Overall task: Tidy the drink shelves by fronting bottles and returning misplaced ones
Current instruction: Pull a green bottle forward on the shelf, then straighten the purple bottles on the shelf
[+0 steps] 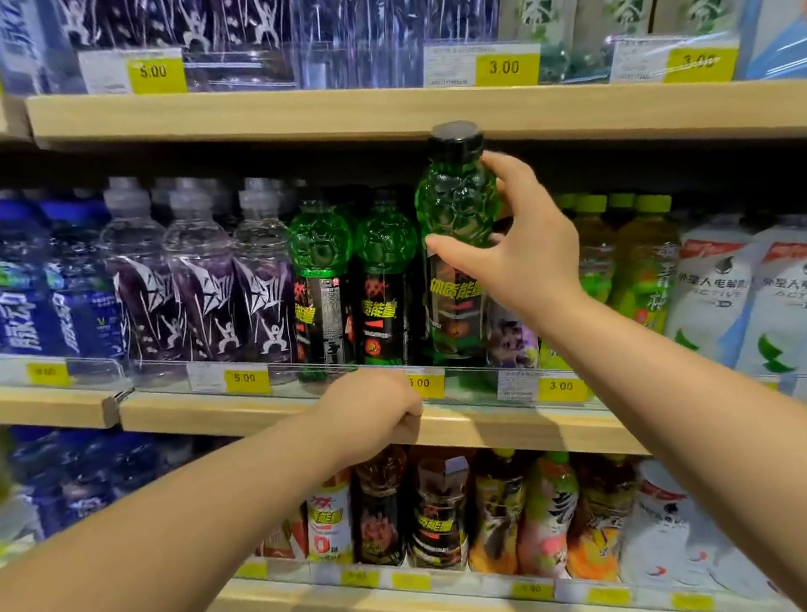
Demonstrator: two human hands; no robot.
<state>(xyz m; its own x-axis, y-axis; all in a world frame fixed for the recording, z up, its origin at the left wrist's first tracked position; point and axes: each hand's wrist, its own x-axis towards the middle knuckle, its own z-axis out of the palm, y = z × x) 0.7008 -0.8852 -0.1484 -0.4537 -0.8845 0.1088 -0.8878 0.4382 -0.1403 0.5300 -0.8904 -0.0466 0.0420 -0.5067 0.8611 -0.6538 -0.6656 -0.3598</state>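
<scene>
A green energy-drink bottle (456, 209) with a black cap stands raised at the front of the middle shelf (505, 425). My right hand (520, 247) grips its upper body from the right, thumb across the front. Two matching green bottles (323, 284) (386, 282) stand just left of it, lower and further back. My left hand (378, 409) is curled over the wooden front edge of the same shelf, below those bottles, partly covering a yellow price tag. A small purple-labelled bottle (511, 339) shows behind my right wrist.
Clear purple-labelled bottles (203, 283) and blue bottles (18, 294) fill the shelf to the left. Yellow-green tea bottles (637, 254) and white pouches (762, 295) stand to the right. The upper shelf board (369, 108) sits close above the raised bottle's cap. Mixed bottles (434, 508) line the shelf below.
</scene>
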